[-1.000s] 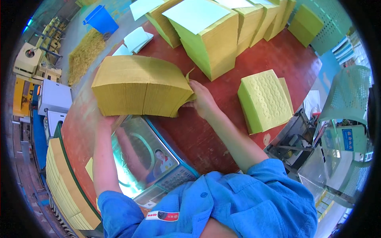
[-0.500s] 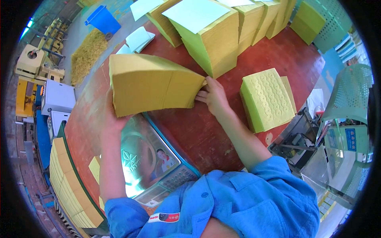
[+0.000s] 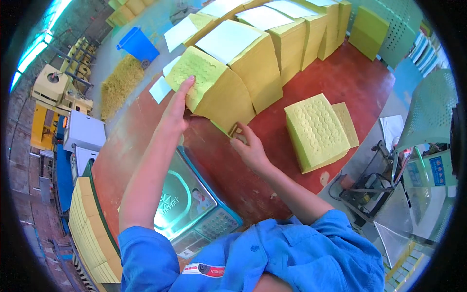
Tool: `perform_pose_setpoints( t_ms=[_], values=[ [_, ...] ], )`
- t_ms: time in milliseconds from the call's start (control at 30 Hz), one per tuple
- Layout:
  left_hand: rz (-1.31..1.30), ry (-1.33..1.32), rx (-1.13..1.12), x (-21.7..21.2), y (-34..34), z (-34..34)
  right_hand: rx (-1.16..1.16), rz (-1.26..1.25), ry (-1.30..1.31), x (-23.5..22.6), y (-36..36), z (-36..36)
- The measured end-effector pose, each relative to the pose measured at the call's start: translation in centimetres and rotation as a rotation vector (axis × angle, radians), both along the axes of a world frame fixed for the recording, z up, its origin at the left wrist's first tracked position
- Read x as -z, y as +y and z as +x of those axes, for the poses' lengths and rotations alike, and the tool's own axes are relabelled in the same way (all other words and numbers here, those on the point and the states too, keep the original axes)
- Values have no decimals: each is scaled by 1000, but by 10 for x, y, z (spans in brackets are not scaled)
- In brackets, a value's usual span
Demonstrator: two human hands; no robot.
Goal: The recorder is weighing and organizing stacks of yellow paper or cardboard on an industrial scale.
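Observation:
A thick stack of yellow paper [image 3: 226, 100] with an embossed top leans beside the row of paper stacks [image 3: 265, 70], which have pale sheets on top. My left hand [image 3: 176, 113] is closed on its left end, the thumb lying on the embossed face and the other fingers hidden. At the lower right corner, the fingers of my right hand [image 3: 252, 151] are curled against the stack's edge. Another embossed yellow stack [image 3: 318, 131] sits to the right, a loose piece jutting from behind it. Below my hands is a scale [image 3: 187, 199] with a shiny metal plate and keypad.
Everything stands on a red table [image 3: 272, 190]. Yellow bundles [image 3: 90, 228] line its left side. Beyond are a blue wheeled bin [image 3: 138, 45], a straw-coloured heap [image 3: 121, 85] and machinery. A pale green perforated chair [image 3: 428, 109] is at the right.
Both hands have carried the yellow paper stack from above the scale, away from me, to the near end of the row. It has turned so its embossed top shows.

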State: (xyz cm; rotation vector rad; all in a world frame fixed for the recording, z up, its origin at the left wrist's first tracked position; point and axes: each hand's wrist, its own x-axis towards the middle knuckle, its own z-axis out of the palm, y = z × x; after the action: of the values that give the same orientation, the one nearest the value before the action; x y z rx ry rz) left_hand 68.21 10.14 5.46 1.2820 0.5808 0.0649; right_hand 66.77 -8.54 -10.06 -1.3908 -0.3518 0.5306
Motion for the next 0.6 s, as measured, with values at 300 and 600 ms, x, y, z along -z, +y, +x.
perform_pose_setpoints(
  t_ms=[300, 600],
  values=[
    [-20, -15, 50, -14, 10, 1, 27, 126, 41, 7, -8, 4],
    [-232, -103, 40, 25, 1, -60, 79, -39, -491, 56, -38, -9]
  ],
)
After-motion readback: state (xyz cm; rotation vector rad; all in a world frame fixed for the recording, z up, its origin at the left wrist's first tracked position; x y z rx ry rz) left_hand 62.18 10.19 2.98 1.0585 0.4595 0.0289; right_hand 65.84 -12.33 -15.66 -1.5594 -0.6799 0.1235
